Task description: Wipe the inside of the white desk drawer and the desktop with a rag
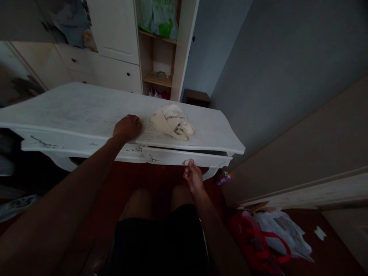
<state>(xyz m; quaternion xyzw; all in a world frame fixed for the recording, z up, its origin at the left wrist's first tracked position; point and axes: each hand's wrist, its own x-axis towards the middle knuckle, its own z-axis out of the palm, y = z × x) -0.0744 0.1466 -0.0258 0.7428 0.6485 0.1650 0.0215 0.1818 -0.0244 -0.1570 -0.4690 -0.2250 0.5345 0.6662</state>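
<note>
Because the drawer stands ajar at six o'clock from the cream cloth, a crooked pull could jam it, and a slipping pinch could lose the knob. Right hand: thumb and fingers closed on that knob, at five o'clock from the cloth. Left hand: curled into a fist, resting on the tabletop at nine o'clock from it.

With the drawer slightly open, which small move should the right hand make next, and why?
Probably a gentle pull on the knob: the right hand grips it, the drawer stands only slightly open, and the left hand rests on the tabletop.
</note>
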